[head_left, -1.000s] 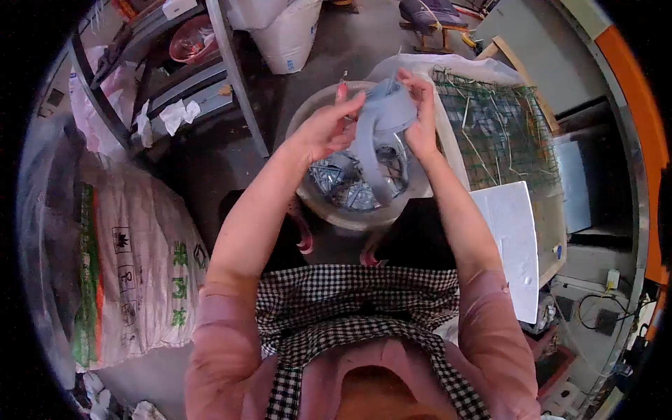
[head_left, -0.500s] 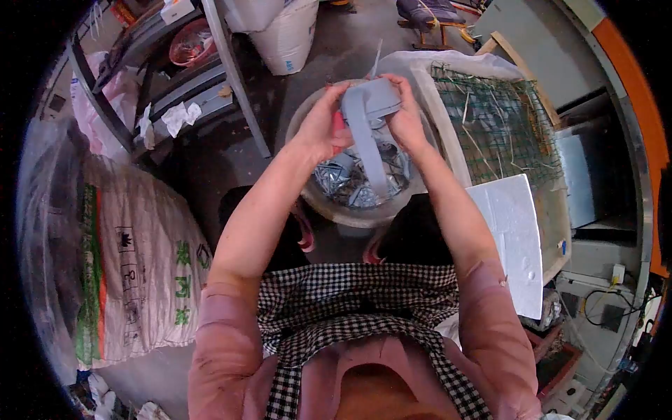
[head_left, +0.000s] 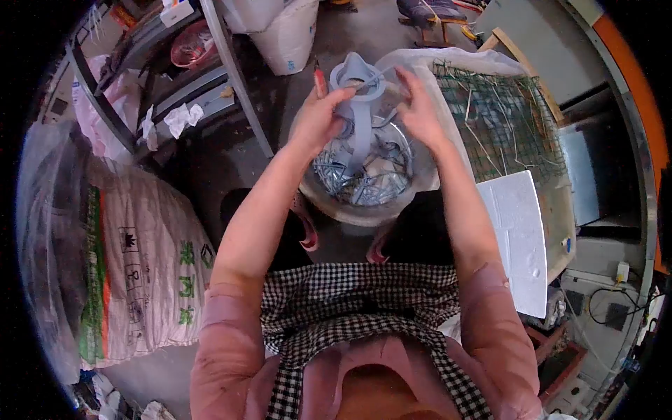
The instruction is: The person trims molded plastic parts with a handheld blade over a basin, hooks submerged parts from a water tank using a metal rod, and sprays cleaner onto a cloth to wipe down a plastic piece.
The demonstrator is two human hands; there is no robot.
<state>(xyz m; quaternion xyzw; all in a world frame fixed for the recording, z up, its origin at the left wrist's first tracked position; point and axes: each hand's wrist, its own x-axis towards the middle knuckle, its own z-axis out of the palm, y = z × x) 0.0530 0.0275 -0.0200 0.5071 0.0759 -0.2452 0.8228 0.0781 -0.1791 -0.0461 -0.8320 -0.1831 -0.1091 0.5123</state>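
My left hand (head_left: pixel 316 120) is closed around a grey plastic part (head_left: pixel 361 129), its thumb across the near side. The part has a round ring, a pointed piece rising through it and a long flat strip hanging down. A red-handled tool (head_left: pixel 320 82) also sits in that hand, tip upward; its kind is unclear. On the other side, my right hand (head_left: pixel 421 115) is open, thumb and forefinger apart beside the part. A thin grey strip (head_left: pixel 383 71) runs from the ring toward its forefinger; contact is unclear. Below both hands stands a round tub (head_left: pixel 329 208) holding grey plastic scraps (head_left: pixel 374 183).
A green-mesh-covered frame (head_left: pixel 493 119) and a white foam board (head_left: pixel 516 241) stand to the right. Large woven sacks (head_left: pixel 150 266) fill the left. A metal rack (head_left: pixel 238 84) and a white sack (head_left: pixel 283 42) are farther back.
The grey part has turned, so its ring and pointed piece now face up. My right hand has moved off its side and opened; the red-handled tool now points upward.
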